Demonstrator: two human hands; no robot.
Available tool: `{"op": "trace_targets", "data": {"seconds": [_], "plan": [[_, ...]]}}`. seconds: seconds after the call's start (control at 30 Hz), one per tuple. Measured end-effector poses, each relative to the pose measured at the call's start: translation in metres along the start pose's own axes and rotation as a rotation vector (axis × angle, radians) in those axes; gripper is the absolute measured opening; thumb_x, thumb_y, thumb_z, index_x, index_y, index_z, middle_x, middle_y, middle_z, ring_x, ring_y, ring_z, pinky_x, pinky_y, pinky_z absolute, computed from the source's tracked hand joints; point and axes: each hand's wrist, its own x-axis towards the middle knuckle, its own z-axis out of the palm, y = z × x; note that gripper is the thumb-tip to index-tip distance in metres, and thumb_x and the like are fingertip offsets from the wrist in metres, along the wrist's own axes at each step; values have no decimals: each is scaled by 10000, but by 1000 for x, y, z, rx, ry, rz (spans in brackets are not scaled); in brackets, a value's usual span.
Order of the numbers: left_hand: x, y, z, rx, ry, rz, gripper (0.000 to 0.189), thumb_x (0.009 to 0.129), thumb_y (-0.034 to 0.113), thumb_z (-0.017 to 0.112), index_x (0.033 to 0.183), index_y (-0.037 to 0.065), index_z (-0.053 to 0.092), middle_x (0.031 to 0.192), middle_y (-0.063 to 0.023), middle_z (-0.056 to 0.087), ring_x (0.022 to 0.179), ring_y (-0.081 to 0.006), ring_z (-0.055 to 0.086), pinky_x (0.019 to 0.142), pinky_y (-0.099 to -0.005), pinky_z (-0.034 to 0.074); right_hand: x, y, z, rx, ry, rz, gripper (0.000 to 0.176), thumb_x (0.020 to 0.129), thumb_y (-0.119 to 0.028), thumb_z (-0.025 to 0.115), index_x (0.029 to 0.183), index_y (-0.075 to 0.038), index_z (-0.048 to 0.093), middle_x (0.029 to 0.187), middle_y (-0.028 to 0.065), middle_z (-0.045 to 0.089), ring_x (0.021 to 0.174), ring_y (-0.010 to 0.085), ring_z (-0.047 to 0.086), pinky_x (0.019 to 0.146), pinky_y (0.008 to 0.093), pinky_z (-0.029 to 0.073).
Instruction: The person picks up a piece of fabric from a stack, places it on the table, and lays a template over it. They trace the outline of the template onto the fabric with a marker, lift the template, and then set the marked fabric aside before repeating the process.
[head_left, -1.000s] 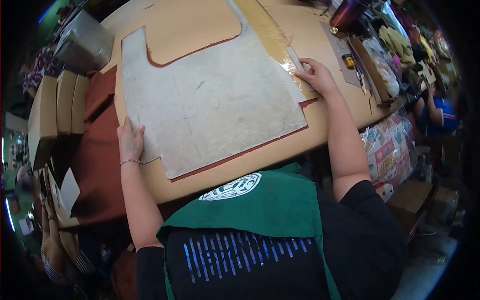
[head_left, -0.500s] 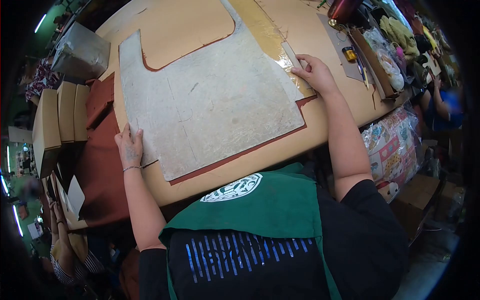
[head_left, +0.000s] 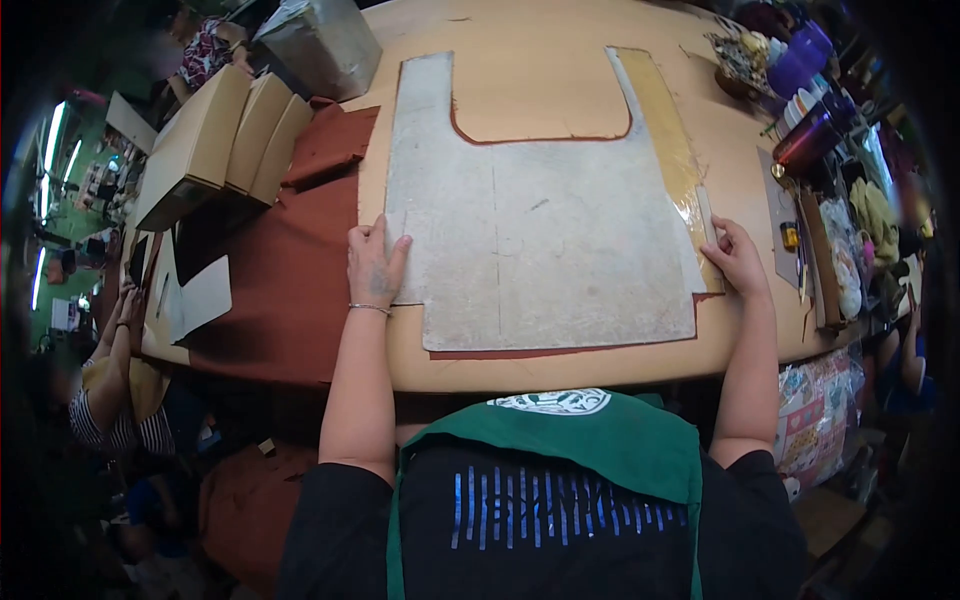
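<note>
A large grey U-shaped template (head_left: 560, 240) lies flat on the tan table (head_left: 560, 375). Brown-red fabric (head_left: 560, 352) peeks out beneath its lower edge and inside its cutout. Along its right side runs a strip of yellowish tape (head_left: 655, 120). My left hand (head_left: 377, 265) rests on the template's left edge, thumb apart from the fingers. At the right edge my right hand (head_left: 735, 258) pinches a narrow pale strip (head_left: 705, 215) between thumb and fingers.
Brown-red cloth (head_left: 270, 290) covers the table's left part, with cardboard boxes (head_left: 200, 150) and a grey bin (head_left: 325, 50) behind. At the right are a long box (head_left: 820, 260), a dark red tumbler (head_left: 805, 140) and a yellow item (head_left: 790, 236). Other people work at both sides.
The camera view has turned, so the template now appears straighter and further right. Both hands remain at the template's two side edges.
</note>
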Motion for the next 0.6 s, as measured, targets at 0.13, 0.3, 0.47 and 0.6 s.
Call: {"op": "trace_targets", "data": {"seconds": [0.13,0.3,0.47,0.6], "plan": [[-2,2,-3,23,-25,-21,521,789,356,557,1186,34,452,1032,-143,403,955,-321,452,808,-408,393,0,-11,-3,-38,-59,57,462,699,-76,673,1117,-11,487,660,-20,397,588,78,384,547,209,372],[-2,6,-7,-1,-37,-45,528,790,351,555,1183,14,453,1021,-142,413,961,-304,448,845,-378,375,3,-6,-1,-73,-21,54,460,719,-88,658,1140,-33,480,641,-19,381,576,82,375,535,222,371],[-4,5,-9,-8,-28,-27,520,789,339,557,1182,15,450,1031,-147,417,965,-308,452,836,-381,382,2,-16,3,-146,26,56,467,731,-118,648,1164,-51,486,643,-10,395,568,92,376,525,234,372],[-4,3,-6,-13,-21,-2,518,778,322,575,1183,28,441,1033,-151,406,967,-324,443,806,-416,391,1,-17,4,-190,51,52,461,728,-126,649,1157,-47,501,654,3,421,568,97,389,522,242,375]]}}
